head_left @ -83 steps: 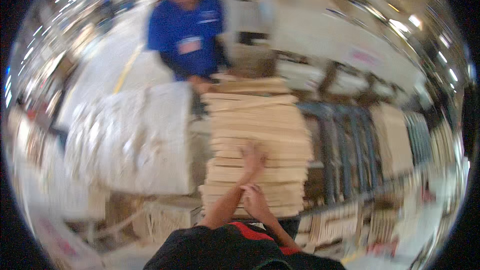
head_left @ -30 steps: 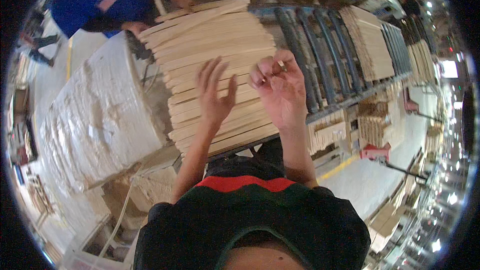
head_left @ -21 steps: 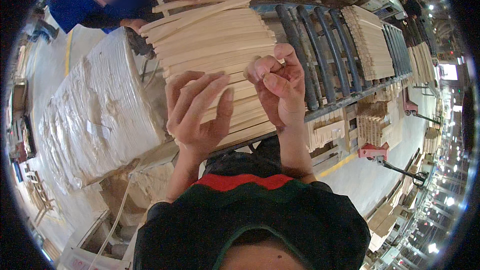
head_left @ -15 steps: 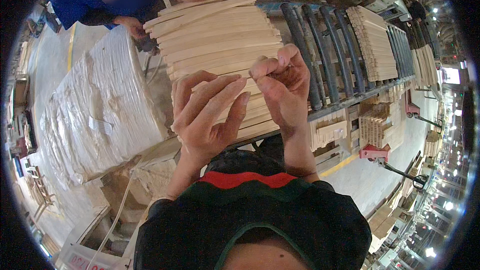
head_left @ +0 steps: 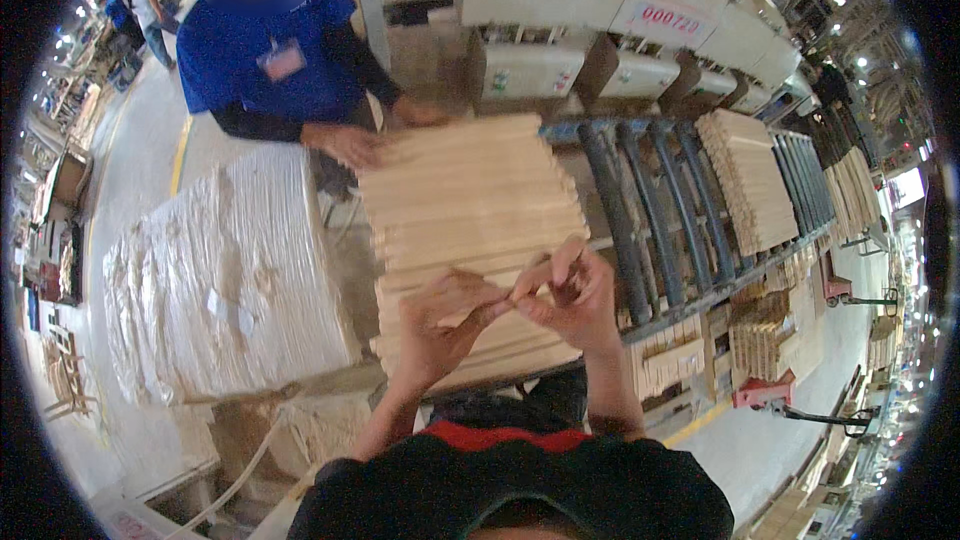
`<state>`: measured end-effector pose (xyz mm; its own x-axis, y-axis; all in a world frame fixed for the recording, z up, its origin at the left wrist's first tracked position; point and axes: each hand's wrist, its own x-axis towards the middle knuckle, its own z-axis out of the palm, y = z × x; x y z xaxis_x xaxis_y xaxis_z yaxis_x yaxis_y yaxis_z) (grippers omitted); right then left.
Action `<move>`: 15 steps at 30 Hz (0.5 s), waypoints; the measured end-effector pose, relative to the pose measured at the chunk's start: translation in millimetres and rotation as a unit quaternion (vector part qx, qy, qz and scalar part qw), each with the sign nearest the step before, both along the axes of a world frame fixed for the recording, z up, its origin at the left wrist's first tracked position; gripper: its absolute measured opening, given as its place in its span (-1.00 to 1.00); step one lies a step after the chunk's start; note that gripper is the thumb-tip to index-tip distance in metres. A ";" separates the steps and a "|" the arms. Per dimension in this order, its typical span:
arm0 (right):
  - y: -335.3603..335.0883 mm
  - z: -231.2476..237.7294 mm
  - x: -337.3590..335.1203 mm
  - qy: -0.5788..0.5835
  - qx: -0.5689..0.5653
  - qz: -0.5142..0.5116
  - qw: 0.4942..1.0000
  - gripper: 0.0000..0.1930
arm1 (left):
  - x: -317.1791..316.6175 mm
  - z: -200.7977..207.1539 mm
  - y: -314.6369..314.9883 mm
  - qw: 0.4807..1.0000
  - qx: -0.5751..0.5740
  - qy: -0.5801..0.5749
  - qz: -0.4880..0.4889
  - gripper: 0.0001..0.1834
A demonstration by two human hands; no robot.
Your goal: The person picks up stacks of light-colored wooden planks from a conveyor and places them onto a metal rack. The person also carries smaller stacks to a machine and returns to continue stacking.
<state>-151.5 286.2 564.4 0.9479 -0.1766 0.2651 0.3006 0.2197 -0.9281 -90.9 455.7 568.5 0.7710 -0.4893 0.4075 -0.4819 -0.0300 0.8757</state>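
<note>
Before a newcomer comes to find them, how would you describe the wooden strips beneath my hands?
Find the person in blue. Pale wooden strips lie side by side before that person, left of the dark rollers. Unlike the batch beyond those rollers, they have your left hand and right hand over them.

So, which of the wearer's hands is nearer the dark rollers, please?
Right: the right hand is just left of the dark rollers; the left hand is farther left.
</note>
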 end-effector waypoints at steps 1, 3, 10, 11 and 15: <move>-2.7 0.7 -2.4 0.005 -0.018 0.011 1.000 -0.60 | 1.2 -3.4 -1.3 1.000 -0.013 0.009 -0.013 -0.82; -1.7 3.1 -0.6 0.015 -0.020 0.028 0.999 -0.61 | 4.3 -3.4 2.7 0.999 -0.027 0.022 -0.028 -0.83; -0.4 3.4 -8.3 0.050 -0.095 0.029 0.994 -0.67 | -1.8 -11.8 6.6 1.000 -0.017 -0.015 0.006 -0.81; 0.3 4.6 -8.8 0.058 -0.119 0.023 0.991 -0.68 | -0.2 -13.6 7.7 0.999 -0.016 -0.028 0.004 -0.81; 5.2 12.3 -12.5 0.074 -0.154 0.029 0.985 -0.71 | -0.9 -18.9 13.6 0.999 0.003 -0.044 0.016 -0.81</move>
